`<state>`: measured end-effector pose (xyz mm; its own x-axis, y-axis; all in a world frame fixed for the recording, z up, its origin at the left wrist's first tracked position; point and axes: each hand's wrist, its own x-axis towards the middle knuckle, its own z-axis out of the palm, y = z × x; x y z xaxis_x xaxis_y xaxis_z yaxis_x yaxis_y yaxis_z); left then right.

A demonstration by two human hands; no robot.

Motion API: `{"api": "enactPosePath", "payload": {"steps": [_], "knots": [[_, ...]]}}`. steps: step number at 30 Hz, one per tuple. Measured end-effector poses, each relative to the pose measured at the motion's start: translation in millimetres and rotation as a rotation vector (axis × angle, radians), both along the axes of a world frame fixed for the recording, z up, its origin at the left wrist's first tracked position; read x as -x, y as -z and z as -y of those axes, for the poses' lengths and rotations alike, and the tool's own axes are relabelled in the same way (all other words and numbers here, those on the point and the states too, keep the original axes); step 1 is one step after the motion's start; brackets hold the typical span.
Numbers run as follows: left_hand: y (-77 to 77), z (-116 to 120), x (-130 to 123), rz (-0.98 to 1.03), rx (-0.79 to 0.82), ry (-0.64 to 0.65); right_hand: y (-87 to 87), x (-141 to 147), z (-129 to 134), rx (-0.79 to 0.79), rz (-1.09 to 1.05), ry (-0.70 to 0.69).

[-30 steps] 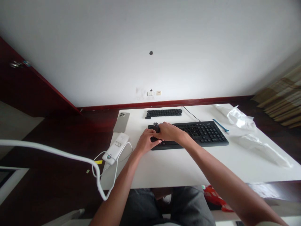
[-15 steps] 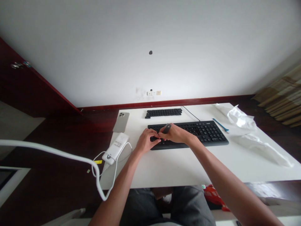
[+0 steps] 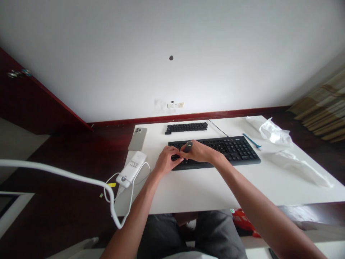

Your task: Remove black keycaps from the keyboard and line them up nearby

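Note:
A black keyboard [image 3: 237, 151] lies on the white table, its lower left part partly hidden under my hands. My right hand [image 3: 196, 151] is closed around a dark-handled tool [image 3: 188, 145] whose lower end is hidden by the fingers. Its fingertips are down at the left side of the keyboard. My left hand [image 3: 168, 160] is bent over the keyboard's left end, thumb and fingers curled in close to the right fingertips. What the left fingers pinch, if anything, is hidden. Behind the keyboard, loose black keycaps [image 3: 187, 127] lie in rows.
A phone [image 3: 137, 139] and a white power bank [image 3: 132, 169] with a white cable [image 3: 81, 177] are on the left. At right lie a blue pry tool [image 3: 251, 140] and crumpled white plastic wrapping [image 3: 275, 132]. The keyboard's cord [image 3: 217, 127] runs off the back edge.
The whole view has shifted slightly. Both hands stay at the same spot on the keyboard, with the dark tool still in my right hand.

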<state>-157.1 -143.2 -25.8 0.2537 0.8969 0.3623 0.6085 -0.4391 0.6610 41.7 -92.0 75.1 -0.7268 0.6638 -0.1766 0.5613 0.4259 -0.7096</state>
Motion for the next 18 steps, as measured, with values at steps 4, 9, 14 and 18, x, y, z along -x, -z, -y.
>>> {"api": "enactPosePath", "payload": {"steps": [4, 9, 14, 18], "knots": [[-4.6, 1, 0, -0.029, 0.006, 0.011, -6.6, 14, -5, 0.038, 0.160, -0.019], [-7.1, 1, 0, -0.037, 0.026, 0.016, -15.7, 14, -11, 0.082, 0.232, -0.095], [-6.1, 2, 0, -0.027, 0.029, 0.009, -12.7, -5, -12, 0.118, 0.066, -0.162], [-4.3, 2, 0, -0.012, 0.015, 0.015, -3.2, -25, -14, 0.164, -0.018, -0.113]]}}
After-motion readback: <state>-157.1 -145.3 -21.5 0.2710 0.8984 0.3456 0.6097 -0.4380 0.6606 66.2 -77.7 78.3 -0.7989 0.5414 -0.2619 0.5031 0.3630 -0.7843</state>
